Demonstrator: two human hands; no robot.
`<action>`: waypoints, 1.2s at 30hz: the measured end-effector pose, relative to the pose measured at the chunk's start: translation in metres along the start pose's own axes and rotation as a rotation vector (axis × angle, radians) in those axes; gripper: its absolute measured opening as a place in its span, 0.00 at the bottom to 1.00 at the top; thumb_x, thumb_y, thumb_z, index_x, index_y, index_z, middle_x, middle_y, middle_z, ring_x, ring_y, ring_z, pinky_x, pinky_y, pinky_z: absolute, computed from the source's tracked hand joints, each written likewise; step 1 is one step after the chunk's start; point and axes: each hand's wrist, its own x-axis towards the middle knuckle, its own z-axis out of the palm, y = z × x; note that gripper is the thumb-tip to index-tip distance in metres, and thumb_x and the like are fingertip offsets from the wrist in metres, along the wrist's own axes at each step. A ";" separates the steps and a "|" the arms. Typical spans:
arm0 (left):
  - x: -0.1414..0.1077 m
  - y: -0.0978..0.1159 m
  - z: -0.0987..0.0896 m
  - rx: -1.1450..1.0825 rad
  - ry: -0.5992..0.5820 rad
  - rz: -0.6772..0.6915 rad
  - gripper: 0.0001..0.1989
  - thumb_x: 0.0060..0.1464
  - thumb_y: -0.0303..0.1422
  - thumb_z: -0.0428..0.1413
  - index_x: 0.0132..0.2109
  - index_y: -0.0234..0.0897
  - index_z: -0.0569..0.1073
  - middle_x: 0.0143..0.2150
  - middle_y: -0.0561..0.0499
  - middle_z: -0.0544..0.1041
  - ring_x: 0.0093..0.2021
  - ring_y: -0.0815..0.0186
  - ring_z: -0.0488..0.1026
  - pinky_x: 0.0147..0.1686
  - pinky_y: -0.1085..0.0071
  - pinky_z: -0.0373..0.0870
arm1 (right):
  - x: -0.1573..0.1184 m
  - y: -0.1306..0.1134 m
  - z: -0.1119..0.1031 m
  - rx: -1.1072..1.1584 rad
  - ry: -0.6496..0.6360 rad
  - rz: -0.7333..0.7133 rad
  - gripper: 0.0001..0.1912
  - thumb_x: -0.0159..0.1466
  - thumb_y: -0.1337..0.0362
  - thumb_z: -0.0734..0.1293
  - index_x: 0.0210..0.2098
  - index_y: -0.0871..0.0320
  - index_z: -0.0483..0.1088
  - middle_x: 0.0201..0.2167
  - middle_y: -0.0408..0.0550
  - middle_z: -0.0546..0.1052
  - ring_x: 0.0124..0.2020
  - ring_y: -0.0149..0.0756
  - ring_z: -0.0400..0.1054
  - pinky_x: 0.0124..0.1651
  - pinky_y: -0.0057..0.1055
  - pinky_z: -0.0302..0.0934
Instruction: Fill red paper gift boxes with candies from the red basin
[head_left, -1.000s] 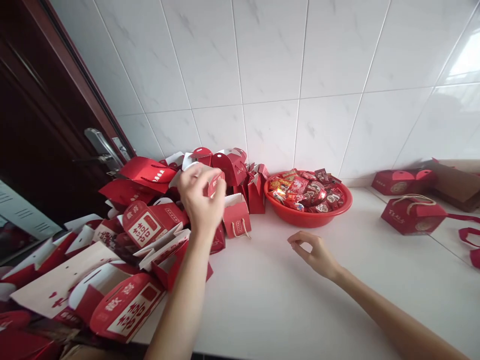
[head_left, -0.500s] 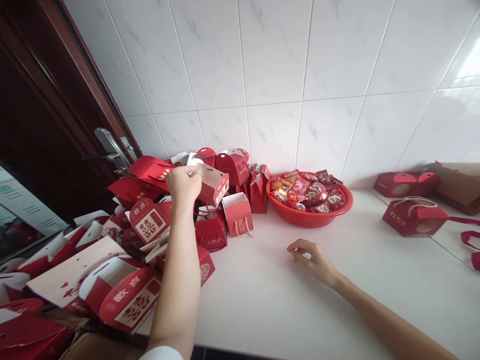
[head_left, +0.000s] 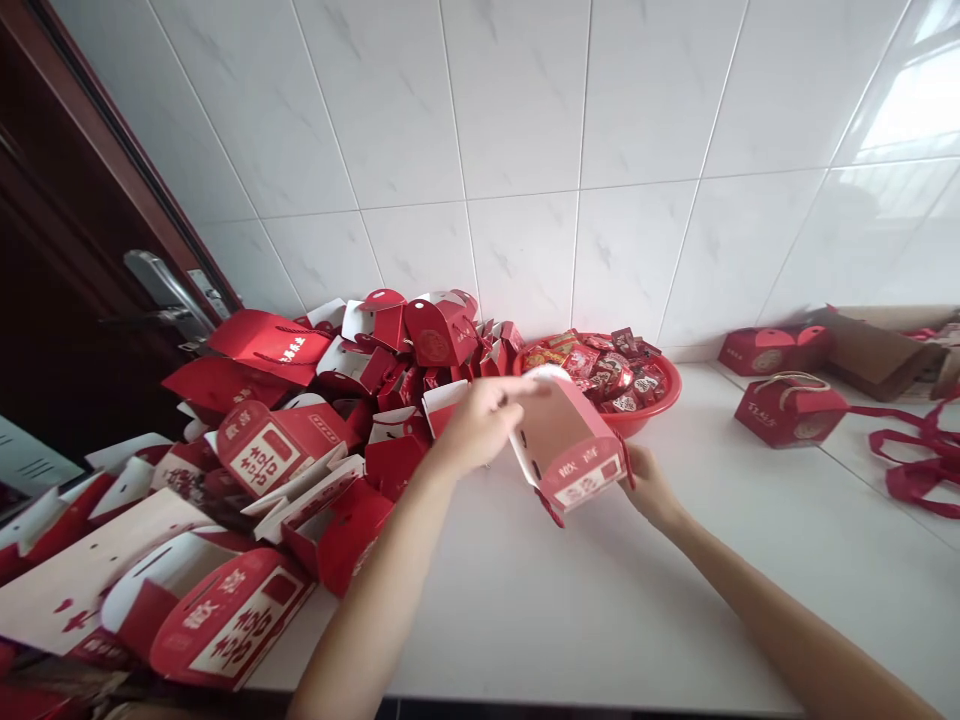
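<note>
A red gift box (head_left: 553,440) with a bare tan inside, an open top and red cord handles is held tilted above the white counter. My left hand (head_left: 480,425) grips its left upper edge, the index finger stretched along the white flap. My right hand (head_left: 649,488) is at the box's right side by the red cord; its fingers are mostly hidden behind the box. Just behind it stands a red plastic basin (head_left: 670,392) piled with wrapped candies (head_left: 611,372). To the left lies a heap of red gift boxes (head_left: 281,440), many with open tops.
On the right, a closed red box (head_left: 787,410) with a rope handle stands near another red box (head_left: 772,352), a brown carton (head_left: 874,350) and red ribbon (head_left: 919,455). A tiled wall (head_left: 517,110) rises behind the counter (head_left: 510,620). A dark door (head_left: 67,200) is at the left.
My left hand has carried the gift box from the heap rightward to in front of the basin. My right hand, formerly apart over the counter, now meets the box's right side. The view has shifted right.
</note>
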 end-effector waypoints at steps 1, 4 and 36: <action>0.001 -0.009 0.011 0.000 -0.092 -0.046 0.27 0.44 0.22 0.48 0.48 0.39 0.81 0.51 0.51 0.81 0.56 0.56 0.75 0.60 0.57 0.68 | 0.001 -0.001 -0.003 0.021 0.024 0.015 0.12 0.57 0.52 0.69 0.30 0.55 0.76 0.26 0.47 0.78 0.29 0.42 0.73 0.32 0.36 0.68; 0.005 -0.030 0.036 0.022 -0.276 -0.089 0.29 0.42 0.19 0.47 0.49 0.38 0.81 0.55 0.50 0.79 0.61 0.56 0.71 0.64 0.59 0.63 | 0.004 -0.004 -0.010 0.043 0.136 0.036 0.15 0.58 0.49 0.69 0.32 0.55 0.77 0.30 0.48 0.79 0.32 0.42 0.73 0.37 0.38 0.68; 0.051 -0.083 0.029 -0.211 -0.480 -0.107 0.16 0.52 0.38 0.60 0.48 0.41 0.81 0.54 0.49 0.80 0.60 0.56 0.71 0.64 0.61 0.60 | 0.007 -0.026 -0.016 0.102 0.132 -0.007 0.18 0.61 0.49 0.66 0.25 0.56 0.74 0.28 0.47 0.76 0.33 0.38 0.67 0.42 0.35 0.62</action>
